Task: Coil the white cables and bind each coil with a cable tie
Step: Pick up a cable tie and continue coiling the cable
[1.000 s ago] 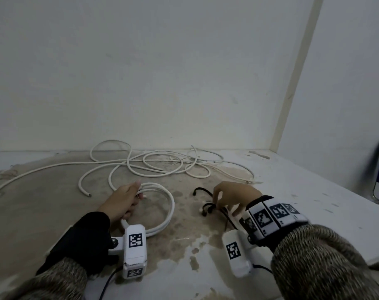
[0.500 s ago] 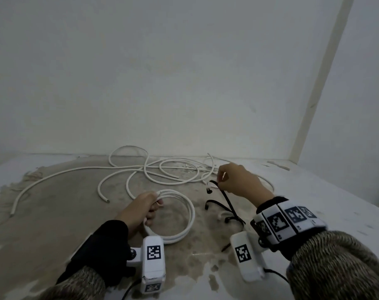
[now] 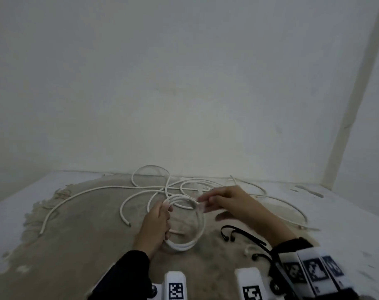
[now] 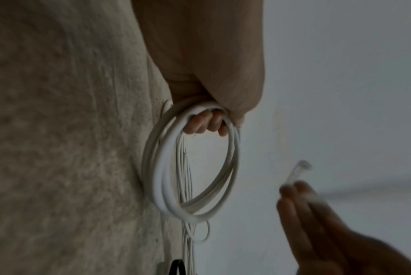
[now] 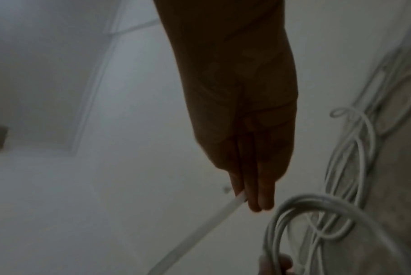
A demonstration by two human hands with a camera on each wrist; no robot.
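Observation:
My left hand (image 3: 157, 221) grips a white cable coil (image 3: 184, 246) of several turns by its left side and tilts it up off the stained table (image 3: 76, 245). In the left wrist view the fingers (image 4: 204, 122) curl through the coil (image 4: 160, 182). My right hand (image 3: 234, 202) hovers at the coil's far right edge. It pinches a pale, thin cable tie (image 4: 296, 173) between thumb and straight fingers. The same tie (image 5: 200, 228) trails down-left in the right wrist view, beside the coil (image 5: 317, 200).
Loose white cables (image 3: 141, 188) sprawl in loops behind the coil, up to the wall. Black cable ties (image 3: 242, 231) lie on the table under my right forearm. A white wall closes the back and the right side.
My right hand has left the black ties and swung left to the coil with the pale tie. My left hand has tipped the coil up off the table.

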